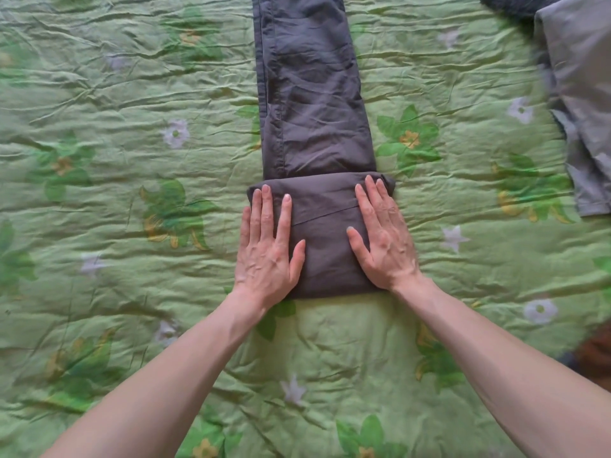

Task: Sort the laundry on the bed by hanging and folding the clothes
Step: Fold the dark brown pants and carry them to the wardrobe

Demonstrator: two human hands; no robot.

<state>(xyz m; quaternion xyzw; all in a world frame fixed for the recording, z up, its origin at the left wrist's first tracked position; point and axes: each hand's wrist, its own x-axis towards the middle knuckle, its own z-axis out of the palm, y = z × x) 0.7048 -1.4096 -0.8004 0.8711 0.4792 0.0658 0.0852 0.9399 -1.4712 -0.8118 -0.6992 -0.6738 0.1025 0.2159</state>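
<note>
Dark grey trousers [310,94] lie lengthwise on the green flowered bedspread [115,193], legs doubled and running away from me. Their near end is folded over into a thick flat block [325,236]. My left hand [267,249] lies flat on the block's left edge, fingers spread and pointing away. My right hand [383,236] presses flat on its right side, fingertips reaching the fold's far corner. Neither hand grips any cloth.
A light grey garment [582,104] lies at the bed's right edge. A dark fuzzy item [515,3] peeks in at the top right. A brownish shape [595,355] shows beyond the bed at the lower right.
</note>
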